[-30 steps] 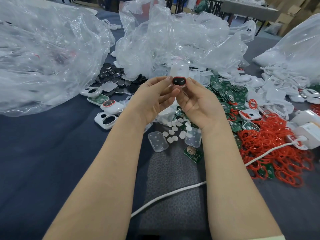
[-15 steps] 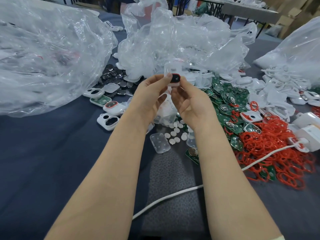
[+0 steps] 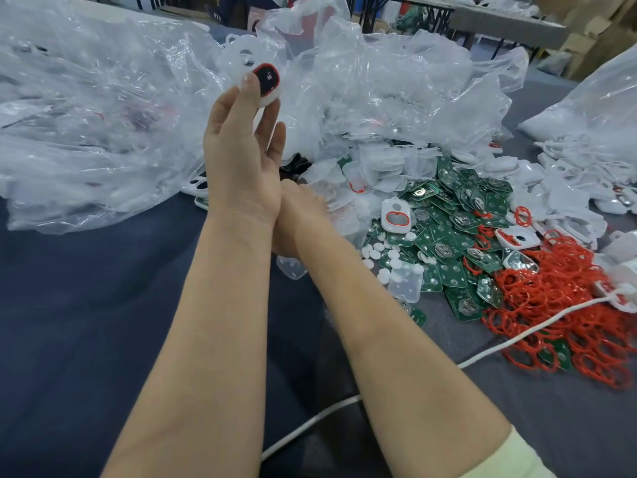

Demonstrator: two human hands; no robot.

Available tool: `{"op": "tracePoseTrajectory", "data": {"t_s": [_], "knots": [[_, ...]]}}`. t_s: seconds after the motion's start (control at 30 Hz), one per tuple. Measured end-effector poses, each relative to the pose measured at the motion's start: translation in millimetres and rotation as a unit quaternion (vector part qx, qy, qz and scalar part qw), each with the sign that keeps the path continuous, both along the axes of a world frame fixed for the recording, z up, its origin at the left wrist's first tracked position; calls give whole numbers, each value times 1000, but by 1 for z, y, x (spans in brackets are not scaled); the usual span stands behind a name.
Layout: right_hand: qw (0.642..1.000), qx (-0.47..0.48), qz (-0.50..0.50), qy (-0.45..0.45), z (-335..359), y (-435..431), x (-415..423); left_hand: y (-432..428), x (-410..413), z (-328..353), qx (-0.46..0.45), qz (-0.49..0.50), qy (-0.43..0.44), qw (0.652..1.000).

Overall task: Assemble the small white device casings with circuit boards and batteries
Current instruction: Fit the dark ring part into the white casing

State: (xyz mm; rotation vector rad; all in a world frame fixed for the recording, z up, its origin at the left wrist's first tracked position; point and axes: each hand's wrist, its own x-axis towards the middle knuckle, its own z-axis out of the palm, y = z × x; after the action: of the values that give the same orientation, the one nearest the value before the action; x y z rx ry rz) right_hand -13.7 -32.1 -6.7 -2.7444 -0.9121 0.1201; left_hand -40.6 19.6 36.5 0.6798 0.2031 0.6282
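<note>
Left hand (image 3: 241,167) pinching white casing (image 3: 264,82) above plastic bags (image 3: 103,115), right hand (image 3: 305,207) low, blurred, grip unclear

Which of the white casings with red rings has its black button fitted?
The raised casing, held before the plastic bags: its red ring frames a black button. The table casing beside the green boards shows no black button.

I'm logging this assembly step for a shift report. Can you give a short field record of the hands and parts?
left hand: up high, pinching a white casing with a red-ringed black button
right hand: low behind the left wrist, at the loose parts; grip unclear
circuit boards: green heap right of the hands
red rings: heap at far right
white cable: lies across the table
plastic bags: piled behind
</note>
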Motion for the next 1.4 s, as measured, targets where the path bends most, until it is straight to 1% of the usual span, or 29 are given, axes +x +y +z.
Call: {"op": "tracePoseTrajectory", "data": {"t_s": [0.07, 0.13, 0.17, 0.23, 0.27, 0.33, 0.4, 0.47, 0.57, 0.63, 0.7, 0.77, 0.83, 0.87, 0.9, 0.97, 1.0, 1.03, 1.13, 1.23, 1.4], "knots": [[1000, 2, 13, 19, 2, 1, 5, 2, 1, -1, -13, -5, 0, 1000], [998, 37, 32, 37, 5, -4, 6, 4, 1, -1, -10, -6, 0, 1000], [994, 87, 42, 48, 7, -9, 8, 5, 1, -1, -13, -6, -3, 1000], [970, 219, 46, 100, 15, -26, 11, 8, 0, -1, -33, -2, -12, 999], [958, 253, 47, 126, 19, -35, 13, 10, 0, 0, -40, -1, -16, 999], [954, 238, 61, 173, 25, -52, 14, 9, -1, -1, -45, -6, -20, 999], [952, 196, 70, 226, 29, -60, 13, 8, 0, -2, -43, -20, -21, 999], [949, 161, 76, 259, 29, -60, 10, 6, 0, -3, -35, -43, -22, 998], [958, 130, 86, 242, 26, -53, 5, 3, 2, -4, -11, -88, 0, 996], [969, 136, 72, 195, 22, -51, 4, 1, 3, -5, 4, -106, 31, 994], [974, 175, 44, 138, 20, -57, 8, 0, 5, -7, 11, -110, 51, 993], [961, 248, -19, 119, 21, -73, 16, -1, 6, -9, 21, -118, 61, 991], [929, 337, -93, 124, 22, -92, 24, -5, 7, -12, 46, -146, 76, 985], [901, 393, -122, 140, 21, -101, 26, -9, 9, -14, 60, -167, 88, 980], [861, 457, -140, 174, 21, -109, 28, -14, 10, -16, 71, -187, 104, 974], [762, 573, -141, 266, 21, -117, 28, -25, 15, -20, 100, -222, 141, 960], [726, 605, -133, 299, 19, -120, 28, -30, 16, -22, 118, -235, 157, 952], [707, 619, -127, 318, 17, -121, 28, -36, 18, -23, 127, -245, 167, 947], [678, 636, -124, 348, 11, -124, 28, -46, 19, -27, 117, -270, 179, 939], [641, 656, -128, 379, 8, -128, 30, -53, 20, -31, 79, -285, 197, 935], [602, 666, -126, 421, 4, -132, 34, -58, 22, -35, 19, -297, 201, 933]]}}
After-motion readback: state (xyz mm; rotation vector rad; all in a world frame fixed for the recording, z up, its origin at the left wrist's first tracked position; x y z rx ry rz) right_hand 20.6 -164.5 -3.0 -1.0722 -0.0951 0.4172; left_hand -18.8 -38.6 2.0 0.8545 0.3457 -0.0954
